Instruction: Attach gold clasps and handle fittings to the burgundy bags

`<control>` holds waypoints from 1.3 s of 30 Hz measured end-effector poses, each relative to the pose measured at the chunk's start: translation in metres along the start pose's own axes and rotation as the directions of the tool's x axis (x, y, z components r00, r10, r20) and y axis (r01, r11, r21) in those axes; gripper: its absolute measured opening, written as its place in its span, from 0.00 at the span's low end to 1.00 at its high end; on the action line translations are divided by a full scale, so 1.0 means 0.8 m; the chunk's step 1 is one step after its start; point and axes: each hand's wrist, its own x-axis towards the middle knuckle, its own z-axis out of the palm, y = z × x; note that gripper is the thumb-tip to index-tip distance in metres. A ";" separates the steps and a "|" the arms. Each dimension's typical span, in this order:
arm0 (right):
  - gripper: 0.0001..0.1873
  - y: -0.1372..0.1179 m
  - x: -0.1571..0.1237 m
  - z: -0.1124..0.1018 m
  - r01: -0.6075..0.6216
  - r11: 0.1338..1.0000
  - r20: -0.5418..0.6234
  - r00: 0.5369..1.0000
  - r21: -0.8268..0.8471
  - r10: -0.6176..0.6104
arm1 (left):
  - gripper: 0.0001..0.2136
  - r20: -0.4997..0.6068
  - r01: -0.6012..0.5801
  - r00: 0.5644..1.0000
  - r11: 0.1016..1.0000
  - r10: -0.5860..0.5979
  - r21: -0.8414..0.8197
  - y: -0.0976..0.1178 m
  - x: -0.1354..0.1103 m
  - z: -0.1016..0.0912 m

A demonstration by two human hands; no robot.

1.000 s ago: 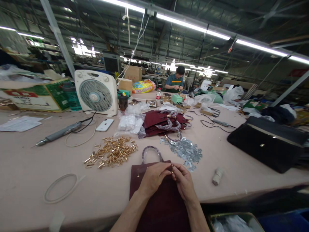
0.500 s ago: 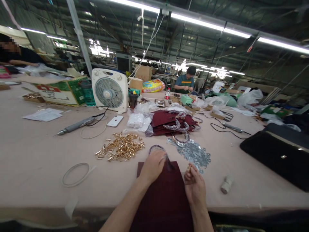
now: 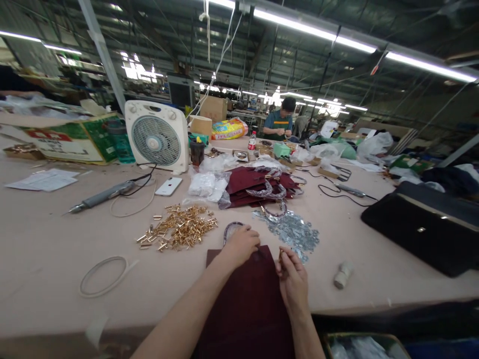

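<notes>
A dark maroon bag (image 3: 249,304) lies flat on the table's near edge in front of me. My left hand (image 3: 239,245) rests closed over its top edge, on the plastic-wrapped handle (image 3: 229,229). My right hand (image 3: 292,276) sits at the bag's right upper corner, pinching a small gold metal fitting (image 3: 281,254) between thumb and fingers. A heap of gold fittings (image 3: 177,232) lies to the left of my hands, and a heap of small silver pieces (image 3: 294,232) to the right.
A stack of maroon bags (image 3: 258,185) lies farther back. Also on the table are a white fan (image 3: 157,135), a phone (image 3: 168,186), a grey power tool (image 3: 101,194), a white loop (image 3: 103,275), a white roll (image 3: 342,274) and a black case (image 3: 426,232). A person works at the far end.
My hands have come apart: the left moved up onto the bag's handle, the right drew aside with the gold fitting. The view also shifted slightly.
</notes>
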 end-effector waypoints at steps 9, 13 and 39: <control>0.17 -0.017 -0.016 0.021 0.178 0.880 0.301 0.953 -0.441 -0.042 | 0.07 0.075 0.069 0.995 0.996 -0.064 -0.062 0.007 0.018 -0.024; 0.12 -0.018 -0.025 0.038 0.315 0.798 0.438 0.896 -0.514 -0.071 | 0.13 0.033 0.150 0.989 0.977 -0.146 -0.154 0.029 0.026 -0.032; 0.21 0.014 0.007 0.003 0.123 0.795 0.125 0.990 -0.594 -0.060 | 0.34 0.003 0.368 0.930 0.930 -0.368 -0.011 0.005 -0.026 0.012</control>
